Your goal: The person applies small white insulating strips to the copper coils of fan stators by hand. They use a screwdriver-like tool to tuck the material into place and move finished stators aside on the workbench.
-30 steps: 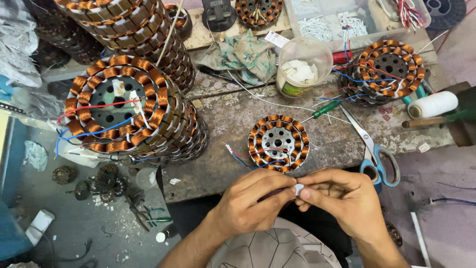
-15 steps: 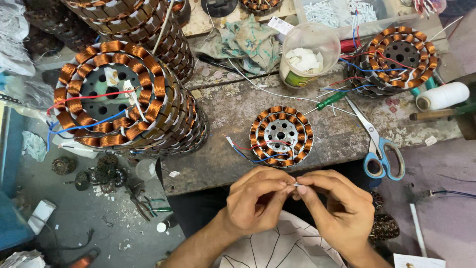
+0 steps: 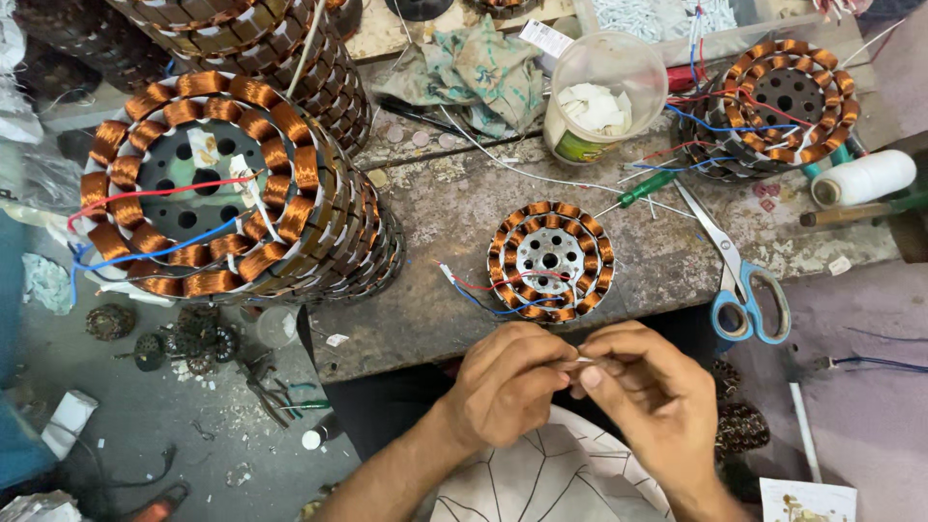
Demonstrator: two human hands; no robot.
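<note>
Up at the worktop's (image 3: 464, 208) far edge, a tub (image 3: 606, 97) holds white paper bits. Both hands (image 3: 580, 382) still pinch something small, perhaps wire, off the near edge, by the stator (image 3: 550, 261).

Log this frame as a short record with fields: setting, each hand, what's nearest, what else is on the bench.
setting: worn workbench, seen from above
left hand: pinches a small thin piece, too small to identify, against the right hand
right hand: fingertips meet the left hand's on the same piece
nearest: small copper-wound stator with red and blue leads, lying flat just beyond the hands
right of it: blue-handled scissors, green screwdriver
left: tall stack of stators
back: plastic tub, rag, white thread spool
</note>
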